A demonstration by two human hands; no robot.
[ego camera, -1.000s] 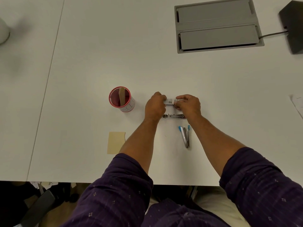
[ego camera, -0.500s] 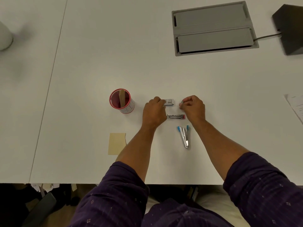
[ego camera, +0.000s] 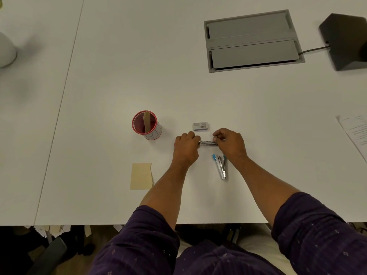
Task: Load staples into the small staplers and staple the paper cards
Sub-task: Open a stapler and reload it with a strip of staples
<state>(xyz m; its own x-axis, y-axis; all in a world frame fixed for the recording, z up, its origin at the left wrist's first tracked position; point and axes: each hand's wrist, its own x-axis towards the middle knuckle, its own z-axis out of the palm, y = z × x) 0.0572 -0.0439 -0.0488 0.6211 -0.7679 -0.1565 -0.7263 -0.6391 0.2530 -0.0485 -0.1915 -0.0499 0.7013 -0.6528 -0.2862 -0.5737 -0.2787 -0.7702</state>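
Hands meet at the centre of the head view, over a white table [ego camera: 198, 86]. The left hand [ego camera: 186, 148] has its fingers curled round the left end of a small silver metal stapler [ego camera: 207, 143], which lies crosswise on the table between the 2 hands. The right hand [ego camera: 230, 142] pinches the stapler's right end with thumb and fingertips; it may also hold a strip of staples, but that is too small to make out. Just above the hands lies a small grey staple box [ego camera: 200, 126] with a barcode, apart from both. Just below the right hand lies a second silver stapler with blue tips [ego camera: 220, 165], untouched, its 2 arms spread. At lower left of centre sits a pale yellow paper card [ego camera: 141, 176], flat on the table. Left of the hands stands a red mesh cup [ego camera: 147, 126] holding a tan strip. At upper right is a grey recessed cable hatch [ego camera: 252, 40], and a dark box [ego camera: 345, 42] beside it.
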